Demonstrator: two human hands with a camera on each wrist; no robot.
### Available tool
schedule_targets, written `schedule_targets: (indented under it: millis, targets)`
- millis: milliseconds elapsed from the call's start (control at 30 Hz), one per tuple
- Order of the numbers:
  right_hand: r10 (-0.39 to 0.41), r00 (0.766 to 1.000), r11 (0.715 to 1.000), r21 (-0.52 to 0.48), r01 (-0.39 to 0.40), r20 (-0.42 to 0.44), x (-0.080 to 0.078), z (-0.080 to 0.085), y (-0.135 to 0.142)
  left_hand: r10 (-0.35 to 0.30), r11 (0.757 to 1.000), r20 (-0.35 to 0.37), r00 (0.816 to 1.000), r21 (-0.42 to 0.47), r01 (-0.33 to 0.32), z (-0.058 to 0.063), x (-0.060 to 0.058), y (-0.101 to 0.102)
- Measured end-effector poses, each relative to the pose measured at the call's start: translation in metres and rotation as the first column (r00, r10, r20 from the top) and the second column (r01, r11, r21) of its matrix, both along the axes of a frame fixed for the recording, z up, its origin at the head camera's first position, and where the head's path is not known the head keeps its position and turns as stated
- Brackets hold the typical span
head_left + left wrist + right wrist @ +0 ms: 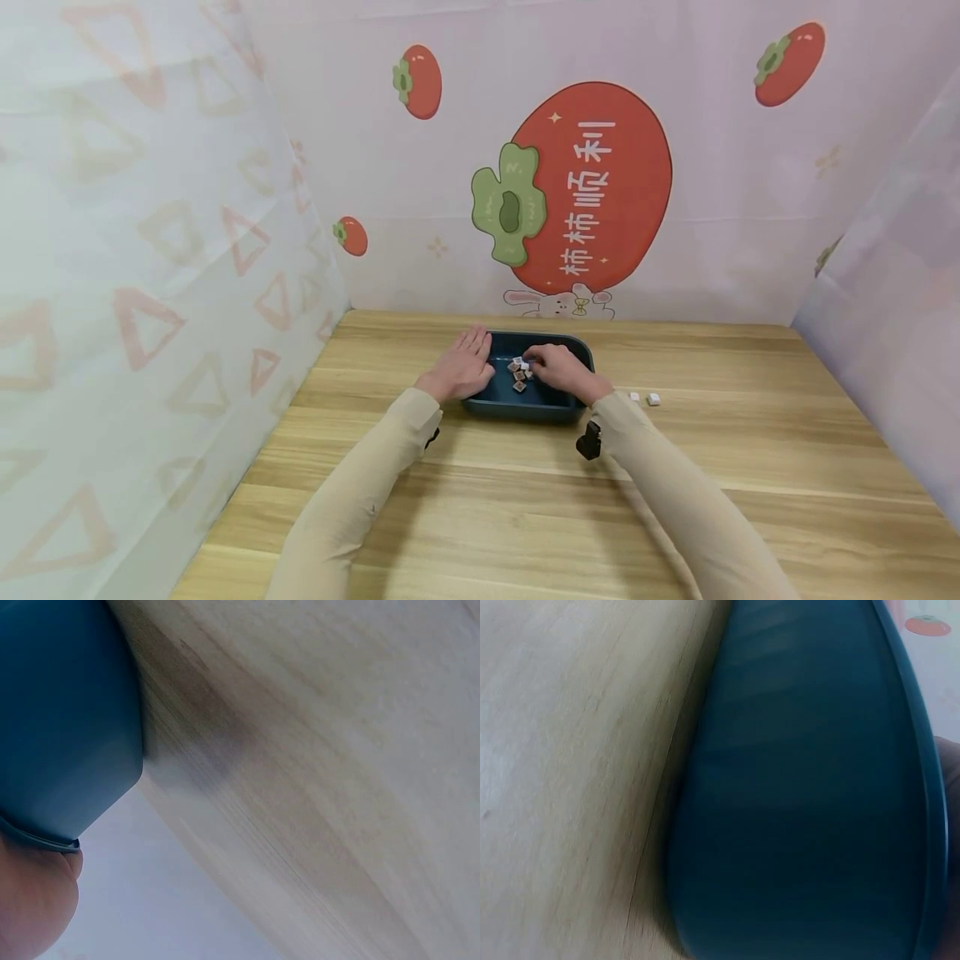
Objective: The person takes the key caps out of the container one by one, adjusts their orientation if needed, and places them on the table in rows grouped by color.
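Observation:
A dark blue rectangular tray (525, 412) sits on the wooden table. In the head view, my left hand (461, 367) rests along its left rim with the fingers straight; the left wrist view shows part of that hand (37, 900) against the rim. My right hand (561, 369) reaches over the right side into the tray, its fingers bent down at a cluster of small white and reddish-brown block-like pieces (519, 377). Whether its fingertips pinch a piece is too small to tell. In the right wrist view the tray's outer wall (802, 780) hides most of that hand.
Two small white pieces, one of them a block (653, 400), lie on the table (480, 517) right of the tray, near my right forearm. A printed cloth backdrop (420, 183) stands behind the table, with cloth walls at both sides.

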State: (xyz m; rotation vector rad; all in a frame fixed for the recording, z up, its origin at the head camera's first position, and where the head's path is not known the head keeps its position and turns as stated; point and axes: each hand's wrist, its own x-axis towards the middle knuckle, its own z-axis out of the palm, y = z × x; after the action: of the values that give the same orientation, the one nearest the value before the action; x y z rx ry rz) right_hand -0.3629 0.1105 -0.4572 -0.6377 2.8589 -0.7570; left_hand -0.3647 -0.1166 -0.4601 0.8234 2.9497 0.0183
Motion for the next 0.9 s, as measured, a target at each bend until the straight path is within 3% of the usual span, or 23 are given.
schedule_targets:
  millis: [167, 500, 900]
  targets:
    - [0.009, 1.0, 1.0, 0.0, -0.009, -0.011, -0.002, -0.002, -0.005, 0.003, 1.0, -0.008, 1.0, -0.01, -0.003, -0.001, 0.0, 0.0]
    - [-0.013, 0.999, 0.997, 0.071, 0.009, 0.05, -0.002, -0.007, -0.014, -0.005, 1.0, -0.017, 1.0, -0.015, 0.005, -0.001, 0.001, 0.0]
    - [0.027, 1.0, 0.989, 0.148, -0.027, 0.005, -0.003, -0.007, -0.02, -0.004, 1.0, -0.023, 1.0, -0.018, 0.003, -0.003, 0.0, 0.001]
